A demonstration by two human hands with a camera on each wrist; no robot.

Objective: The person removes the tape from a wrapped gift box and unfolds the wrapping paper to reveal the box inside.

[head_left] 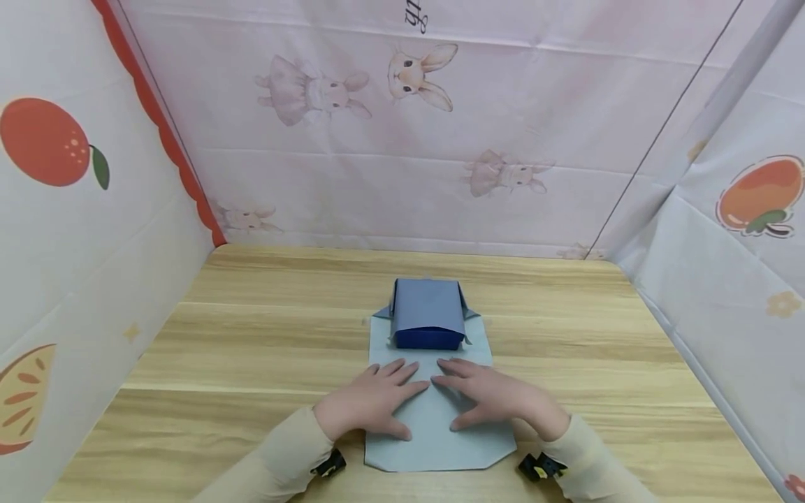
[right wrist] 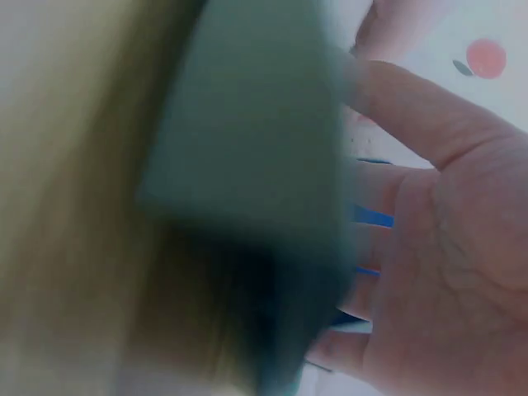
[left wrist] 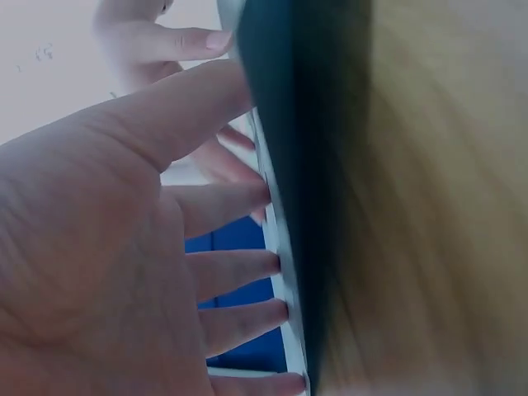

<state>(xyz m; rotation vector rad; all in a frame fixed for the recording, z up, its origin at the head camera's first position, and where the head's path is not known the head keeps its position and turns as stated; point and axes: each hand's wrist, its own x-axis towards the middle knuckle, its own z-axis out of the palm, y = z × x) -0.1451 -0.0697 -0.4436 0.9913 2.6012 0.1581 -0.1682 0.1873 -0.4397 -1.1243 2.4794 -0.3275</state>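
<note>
A pale blue-grey cardboard sheet with cut near corners lies lengthwise before me. On its far end stands a folded blue box part, its front dark blue, with small flaps sticking out at both sides. My left hand is spread over the sheet's left half, fingertips on its surface. Opposite it, my right hand lies over the right half with fingers straight and apart. In the left wrist view the fingertips touch the sheet, and its dark underside shows. The right wrist view is blurred around the sheet's edge.
The wood-grain table extends to both sides of the sheet. A pink curtain with rabbit prints hangs behind it, and white fruit-print curtains stand at left and right. Each sleeve has a small black device at the wrist.
</note>
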